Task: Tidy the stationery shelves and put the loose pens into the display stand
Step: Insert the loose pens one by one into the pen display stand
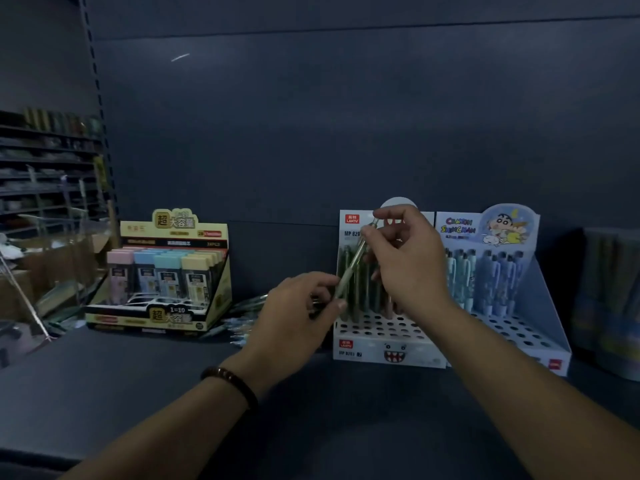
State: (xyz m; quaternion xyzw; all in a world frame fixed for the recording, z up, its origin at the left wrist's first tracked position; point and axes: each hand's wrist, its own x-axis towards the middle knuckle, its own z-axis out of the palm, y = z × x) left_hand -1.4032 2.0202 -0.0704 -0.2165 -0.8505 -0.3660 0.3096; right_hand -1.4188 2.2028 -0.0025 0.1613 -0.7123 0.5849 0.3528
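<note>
A slim pale green pen point(356, 259) slants between both hands, in front of the white display stand point(384, 344) with rows of holes and a toothy face on its front. My right hand point(408, 258) pinches the pen's upper end. My left hand point(301, 313) pinches its lower end and seems to grip more pens in the palm. Several dark green pens point(360, 289) stand in the stand's back rows. Loose pens point(242, 323) lie on the shelf behind my left hand.
A blue cartoon pen stand point(502, 285) adjoins the white one on the right. A yellow box of pastel lead cases point(166, 275) sits at the left. Dark packets point(609, 299) stand at the far right. The dark shelf board point(138, 382) runs along the front.
</note>
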